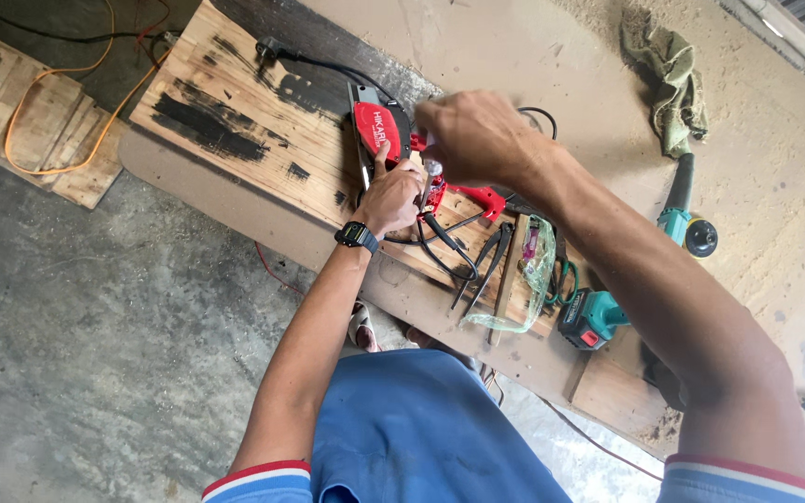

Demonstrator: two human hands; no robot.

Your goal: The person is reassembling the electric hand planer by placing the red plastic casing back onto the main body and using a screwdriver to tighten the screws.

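At the centre of the frame, a person leans over a paint-streaked wooden board (235, 121) laid on a workbench (514, 47) and works on a red power tool (382, 130) with both bare hands. Left hand (391, 197), a black wristwatch (356, 236) on its wrist, lies on the tool's near side with fingers loosely curled and the thumb stretched up against the red housing, pressing it down rather than gripping it. Right hand (477, 140) hovers just above, fingers bunched closed around a slim metal-shafted tool (431, 172) that points down into the machine; its tip is hidden.

A black cord (319, 63) runs from the tool toward the upper left. Just right of the hands, pliers (482, 265) and a clear plastic bag (528, 279) lie on the board. Farther right sit a teal cordless angle grinder (677, 233) with its battery pack (589, 321), and a green rag (673, 88) in the upper right. An orange cable (58, 102) loops over planks in the upper left, above the concrete floor (95, 354).
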